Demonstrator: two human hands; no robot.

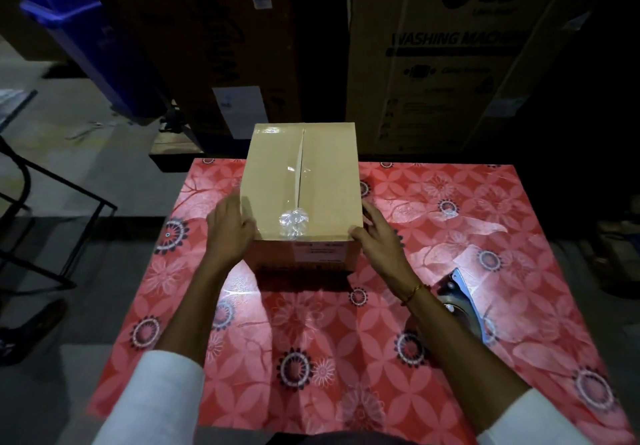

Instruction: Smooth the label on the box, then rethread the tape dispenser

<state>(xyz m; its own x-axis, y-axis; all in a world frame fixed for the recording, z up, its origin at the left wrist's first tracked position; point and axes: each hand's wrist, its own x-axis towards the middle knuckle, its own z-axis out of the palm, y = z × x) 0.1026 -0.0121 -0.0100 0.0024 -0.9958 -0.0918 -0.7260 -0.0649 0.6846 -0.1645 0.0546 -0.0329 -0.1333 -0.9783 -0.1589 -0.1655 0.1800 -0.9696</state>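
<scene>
Box of brown cardboard (pixel 311 174) is being pressed between uncurled left hand (pixel 230 228) and uncurled right hand (pixel 379 236). Grey metal tape dispenser (pixel 459 287) is lying nearby.

— How's the light?
— Dim. One pool of light falls on the top of the cardboard box (pixel 304 181) and the middle of the floral tablecloth (pixel 311 340); the surroundings sink to near-black.
— From where?
— Above, somewhat beyond the box: its near face is dull, and a dark shadow band lies on the cloth at its foot.
— Glare?
— White glints on the crumpled clear tape (pixel 293 221), and shiny patches on the cloth either side of the box.
— Sharpness?
— Soft throughout. The label (pixel 318 249) print is unreadable and the washing machine carton (pixel 450 56) lettering is murky. Wide-angle stretch splays the cloth's edges, and the white sleeves (pixel 156 399) smear at the bottom.
</scene>
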